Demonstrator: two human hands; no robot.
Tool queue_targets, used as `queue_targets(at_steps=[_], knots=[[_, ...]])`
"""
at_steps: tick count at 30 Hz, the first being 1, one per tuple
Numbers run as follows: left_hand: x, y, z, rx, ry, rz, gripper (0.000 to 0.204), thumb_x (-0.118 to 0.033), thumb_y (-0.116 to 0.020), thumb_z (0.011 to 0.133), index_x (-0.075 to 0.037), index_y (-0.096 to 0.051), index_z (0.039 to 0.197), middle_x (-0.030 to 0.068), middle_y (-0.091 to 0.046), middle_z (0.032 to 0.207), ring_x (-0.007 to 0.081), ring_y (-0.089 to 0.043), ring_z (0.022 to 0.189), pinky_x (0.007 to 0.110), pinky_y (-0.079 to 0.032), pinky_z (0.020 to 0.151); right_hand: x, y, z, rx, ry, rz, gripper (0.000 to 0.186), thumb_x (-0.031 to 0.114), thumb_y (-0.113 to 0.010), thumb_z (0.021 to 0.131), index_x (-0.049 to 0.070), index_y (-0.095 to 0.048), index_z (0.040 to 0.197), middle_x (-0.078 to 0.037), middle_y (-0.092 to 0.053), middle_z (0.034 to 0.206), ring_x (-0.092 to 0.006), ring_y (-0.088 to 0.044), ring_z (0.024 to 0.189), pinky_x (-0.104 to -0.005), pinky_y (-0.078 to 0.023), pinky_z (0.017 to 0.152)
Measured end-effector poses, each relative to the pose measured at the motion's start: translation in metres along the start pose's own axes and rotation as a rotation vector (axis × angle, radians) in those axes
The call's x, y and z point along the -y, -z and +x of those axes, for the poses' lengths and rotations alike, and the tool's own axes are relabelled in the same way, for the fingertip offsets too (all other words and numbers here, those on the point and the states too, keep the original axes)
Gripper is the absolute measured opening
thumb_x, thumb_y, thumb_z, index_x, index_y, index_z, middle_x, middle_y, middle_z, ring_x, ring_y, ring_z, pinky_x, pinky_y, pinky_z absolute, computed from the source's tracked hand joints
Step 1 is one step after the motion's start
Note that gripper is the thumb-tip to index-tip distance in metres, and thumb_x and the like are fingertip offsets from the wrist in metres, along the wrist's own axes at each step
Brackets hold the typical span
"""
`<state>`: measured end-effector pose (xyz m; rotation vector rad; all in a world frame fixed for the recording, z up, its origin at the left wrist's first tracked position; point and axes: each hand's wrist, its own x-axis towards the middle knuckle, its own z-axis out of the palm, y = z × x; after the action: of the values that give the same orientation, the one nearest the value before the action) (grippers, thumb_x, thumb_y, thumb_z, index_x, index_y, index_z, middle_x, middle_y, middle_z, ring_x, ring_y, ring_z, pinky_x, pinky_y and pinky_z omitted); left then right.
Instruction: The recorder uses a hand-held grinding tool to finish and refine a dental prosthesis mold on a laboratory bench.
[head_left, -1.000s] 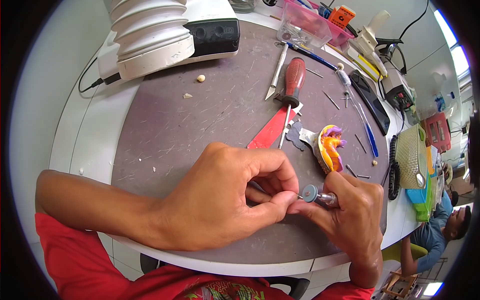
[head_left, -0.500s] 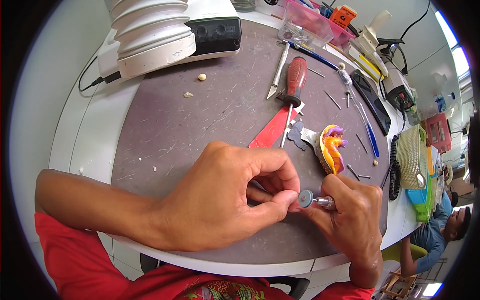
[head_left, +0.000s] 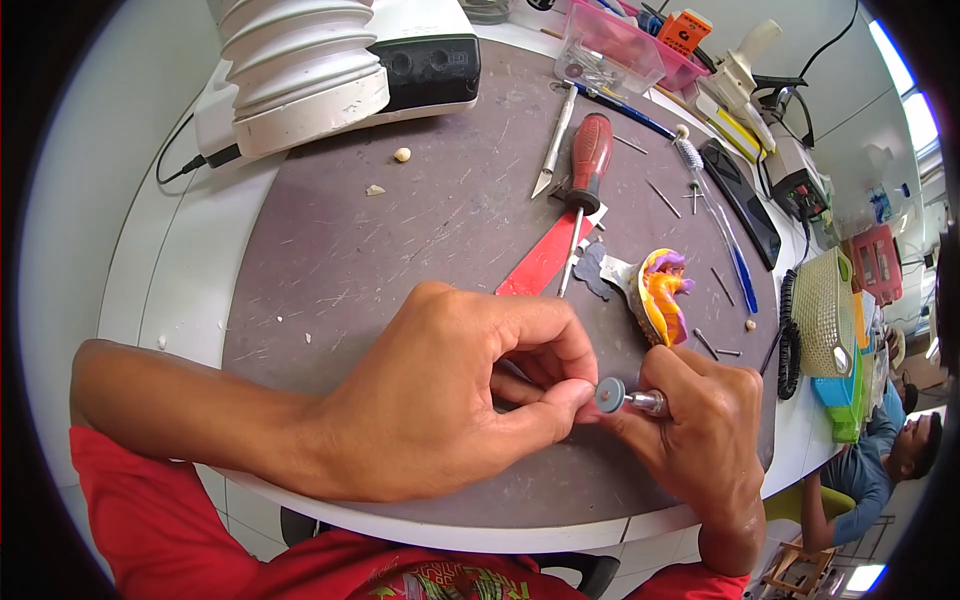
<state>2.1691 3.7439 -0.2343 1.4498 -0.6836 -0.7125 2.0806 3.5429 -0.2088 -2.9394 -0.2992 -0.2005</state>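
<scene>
My right hand (head_left: 705,425) is closed round a rotary handpiece (head_left: 650,403), whose metal nose carries a small round grey disc (head_left: 609,395) pointing left. Thumb and fingertips of my left hand (head_left: 450,390) pinch together right beside the disc's edge. Whatever they hold is too small or too hidden to make out. Just beyond my right knuckles lies a dental impression tray (head_left: 660,300) filled with orange and purple material. Past my left fingers rests a metal shaft with a red handle (head_left: 592,158), lying across a red strip (head_left: 540,264).
A craft knife (head_left: 556,145), a blue-ended brush (head_left: 742,265), a dark phone (head_left: 742,205) and several metal burs lie on the grey mat (head_left: 340,230). A white bellows hose (head_left: 300,60) stands far left. Bins (head_left: 612,48) line the back; a woven basket (head_left: 825,310) and a co-worker (head_left: 870,480) are at right.
</scene>
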Motion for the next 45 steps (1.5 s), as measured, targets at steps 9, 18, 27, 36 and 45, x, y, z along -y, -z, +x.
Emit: queue_targets(at_steps=[9,18,27,36,45], knots=[[0.0008,0.0004,-0.0004,-0.005,-0.03,0.037,0.006,0.0,-0.067,0.087,0.003,-0.066,0.093,0.0071,-0.069,0.091,0.0092,-0.066,0.086,0.025,-0.058,0.077,0.0018,-0.0029,-0.0009,-0.028,-0.096,-0.011,0.055,0.05,-0.083,0.064,0.005,-0.052,0.067,-0.008,-0.053,0.057,-0.0273,-0.056,0.049,-0.0372,-0.04,0.046],[-0.0009,0.0004,-0.0005,0.002,-0.005,0.002,0.006,0.0,-0.066,0.088,0.003,-0.065,0.093,0.0073,-0.068,0.092,0.0098,-0.066,0.088,0.026,-0.058,0.079,0.0035,-0.0005,-0.0007,-0.008,-0.093,-0.012,0.052,0.047,-0.084,0.066,0.006,-0.052,0.067,-0.008,-0.054,0.058,-0.027,-0.057,0.05,-0.0373,-0.04,0.046],[-0.0013,0.0001,-0.0001,0.005,0.014,-0.028,0.006,0.001,-0.065,0.089,0.004,-0.065,0.094,0.0076,-0.068,0.093,0.0104,-0.066,0.09,0.026,-0.058,0.079,0.0005,-0.0007,-0.0002,-0.015,-0.012,-0.022,0.054,0.049,-0.081,0.073,0.008,-0.046,0.063,-0.005,-0.052,0.055,-0.0229,-0.056,0.046,-0.036,-0.04,0.041],[-0.0002,0.0,-0.0005,0.004,0.003,-0.02,0.005,0.001,-0.065,0.089,0.003,-0.065,0.093,0.0077,-0.068,0.093,0.0099,-0.066,0.089,0.026,-0.058,0.079,0.001,-0.0016,-0.0004,-0.029,-0.012,-0.024,0.055,0.049,-0.082,0.071,0.008,-0.046,0.063,-0.005,-0.052,0.056,-0.0226,-0.056,0.046,-0.0357,-0.04,0.041],[-0.0017,0.0006,0.0008,0.013,0.027,-0.035,0.005,0.0,-0.064,0.089,0.003,-0.065,0.093,0.0061,-0.067,0.092,0.0079,-0.064,0.088,0.025,-0.057,0.078,0.0031,-0.0007,0.0,-0.024,-0.1,-0.002,0.052,0.045,-0.085,0.065,0.005,-0.053,0.07,-0.008,-0.054,0.058,-0.0267,-0.057,0.05,-0.0366,-0.041,0.046]])
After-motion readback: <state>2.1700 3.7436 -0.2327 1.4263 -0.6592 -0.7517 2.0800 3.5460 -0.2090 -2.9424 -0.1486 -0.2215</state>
